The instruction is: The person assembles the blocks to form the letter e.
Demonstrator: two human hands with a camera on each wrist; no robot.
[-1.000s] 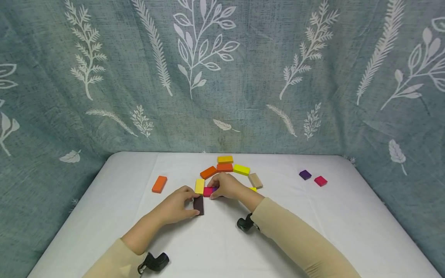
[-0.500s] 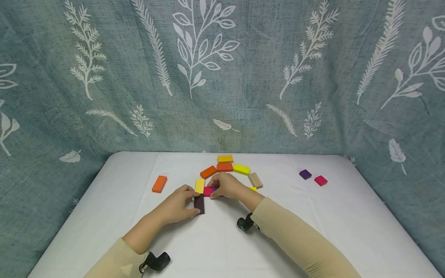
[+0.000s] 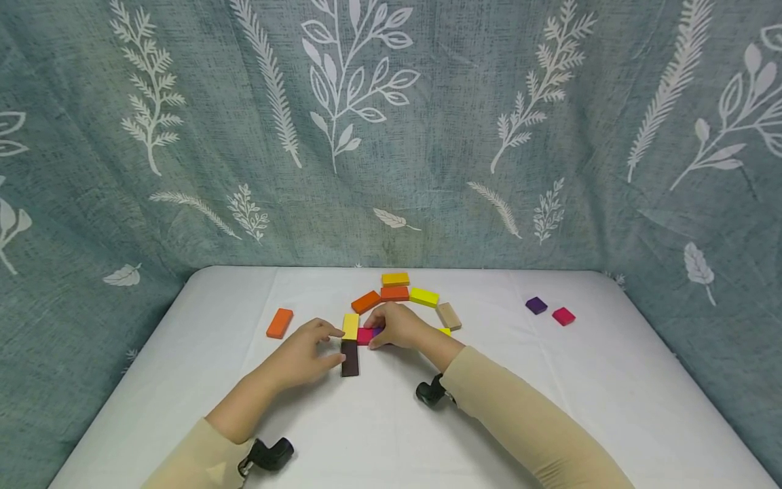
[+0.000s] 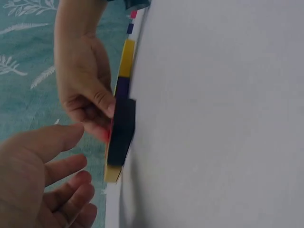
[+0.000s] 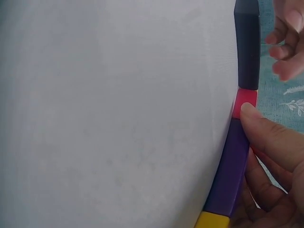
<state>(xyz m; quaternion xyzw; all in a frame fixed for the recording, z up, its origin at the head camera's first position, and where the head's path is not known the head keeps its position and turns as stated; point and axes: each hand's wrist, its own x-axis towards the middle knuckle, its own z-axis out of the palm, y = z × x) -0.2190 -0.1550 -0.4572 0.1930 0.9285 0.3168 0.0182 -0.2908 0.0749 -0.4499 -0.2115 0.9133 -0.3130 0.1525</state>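
On the white tabletop, my left hand point(image 3: 305, 353) hovers just left of a dark brown block point(image 3: 350, 358), thumb and fingers spread apart and holding nothing. A pale yellow block point(image 3: 351, 326) lies end to end with the brown one, beyond it. My right hand point(image 3: 400, 327) pinches a small red block point(image 5: 246, 96) between thumb and fingers, beside those two. A purple block point(image 5: 230, 166) follows the red one in a row, then a yellow block point(image 5: 213, 220). In the head view the right hand hides most of this row.
Behind the hands curve an orange block point(image 3: 366, 301), a red-orange block point(image 3: 394, 293), a lime block point(image 3: 424, 297) and a tan block point(image 3: 449, 316). A golden block point(image 3: 395, 279) tops them. Apart lie another orange block point(image 3: 280, 323), a purple piece point(image 3: 536, 305) and a pink-red piece point(image 3: 563, 316).
My left hand has let go of the dark brown block and drawn slightly left, its fingers opening. That block had shifted slightly right and away, against the pale yellow one. The right hand has stayed put.
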